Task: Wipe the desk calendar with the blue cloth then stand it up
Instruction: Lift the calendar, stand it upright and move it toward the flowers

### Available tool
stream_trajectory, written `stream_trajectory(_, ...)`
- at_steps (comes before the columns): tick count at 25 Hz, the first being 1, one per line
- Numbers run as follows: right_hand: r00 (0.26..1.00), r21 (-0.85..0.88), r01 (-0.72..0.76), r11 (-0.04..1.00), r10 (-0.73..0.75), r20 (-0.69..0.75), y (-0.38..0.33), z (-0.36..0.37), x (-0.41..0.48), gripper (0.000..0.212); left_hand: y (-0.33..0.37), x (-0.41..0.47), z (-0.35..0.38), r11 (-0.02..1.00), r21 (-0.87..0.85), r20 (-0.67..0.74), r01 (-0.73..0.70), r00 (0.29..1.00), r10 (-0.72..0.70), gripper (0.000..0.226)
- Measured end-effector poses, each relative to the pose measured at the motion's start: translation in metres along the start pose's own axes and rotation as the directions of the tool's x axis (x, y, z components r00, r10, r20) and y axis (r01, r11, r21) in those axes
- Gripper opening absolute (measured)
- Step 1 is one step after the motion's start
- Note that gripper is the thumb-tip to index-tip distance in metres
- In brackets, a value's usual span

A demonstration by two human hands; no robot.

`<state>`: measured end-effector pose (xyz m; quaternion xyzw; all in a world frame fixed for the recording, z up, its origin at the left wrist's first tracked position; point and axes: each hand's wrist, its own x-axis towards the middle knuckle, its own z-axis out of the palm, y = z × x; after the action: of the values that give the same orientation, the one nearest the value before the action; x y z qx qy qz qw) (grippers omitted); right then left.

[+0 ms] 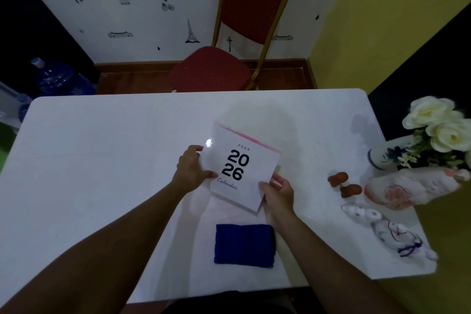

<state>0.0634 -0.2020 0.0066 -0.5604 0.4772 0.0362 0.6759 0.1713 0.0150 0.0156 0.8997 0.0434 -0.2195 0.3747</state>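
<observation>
A white desk calendar (251, 160) with a pink spiral binding and "2026 Calendar" printed on its cover is held over the middle of the white table (102, 148), tilted with the cover facing up. My left hand (191, 169) grips its left edge. My right hand (279, 192) grips its lower right corner. The blue cloth (244, 245) lies folded flat on the table just below the calendar, near the front edge, untouched by either hand.
A vase of white flowers (433, 135), a ceramic figure (413, 186), two small brown figurines (344, 183) and a white-and-blue figurine (390, 232) crowd the table's right side. A red chair (216, 69) stands behind the table. Blue water bottles (56, 76) sit on the floor at left.
</observation>
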Motion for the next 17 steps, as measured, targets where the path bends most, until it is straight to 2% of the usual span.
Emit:
stream_trajectory(3, 0.987, -0.064, 0.158, 0.985, -0.156, 0.029, -0.02, -0.001, -0.005, 0.046, 0.008, -0.009, -0.009, 0.987, -0.144, -0.028, -0.073, 0.997, 0.069, 0.079)
stream_trajectory(7, 0.921, -0.178, 0.387, 0.905, -0.372, 0.112, -0.036, 0.003, -0.003, 0.05, 0.019, -0.02, -0.005, 0.958, -0.218, -0.101, -0.188, 0.98, 0.169, 0.065)
stream_trajectory(13, 0.884, -0.307, 0.465, 0.831, -0.417, 0.211, -0.031, -0.009, 0.017, 0.054, -0.006, -0.028, 0.006, 0.934, -0.112, -0.069, -0.339, 0.941, 0.333, 0.067)
stream_trajectory(17, 0.873, -0.392, 0.483, 0.783, -0.396, 0.286, -0.015, -0.017, 0.023, 0.064, -0.02, -0.03, 0.018, 0.943, -0.105, -0.019, -0.316, 0.949, 0.316, 0.063)
